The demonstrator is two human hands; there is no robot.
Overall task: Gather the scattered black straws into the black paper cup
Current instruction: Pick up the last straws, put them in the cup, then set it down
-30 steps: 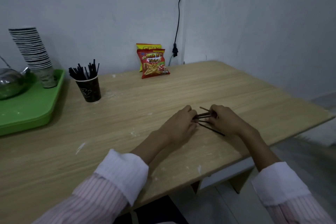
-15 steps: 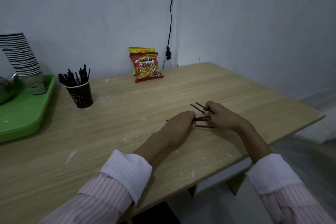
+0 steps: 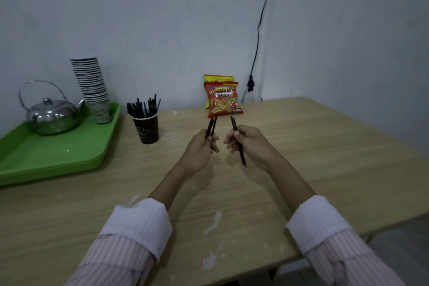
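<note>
A black paper cup [image 3: 146,129] stands on the wooden table [image 3: 313,160], left of my hands, with several black straws [image 3: 144,107] sticking up out of it. My left hand [image 3: 201,149] is raised above the table, shut on a few black straws [image 3: 211,126] that point up and away. Close beside it, my right hand [image 3: 249,144] grips a few more black straws [image 3: 240,153], tilted so their lower ends hang below the hand. The two hands are a small gap apart. No loose straws show on the tabletop.
A green tray [image 3: 53,153] at the left holds a steel kettle [image 3: 52,115] and a tall stack of paper cups [image 3: 92,86]. Two snack bags [image 3: 222,97] lean on the back wall. A black cable [image 3: 260,30] hangs down the wall. The table's edge runs at the right.
Both hands have lifted off the table, each taking up straws that lay under them. The view has tilted up and shifted, so the cup and tray now appear closer.
</note>
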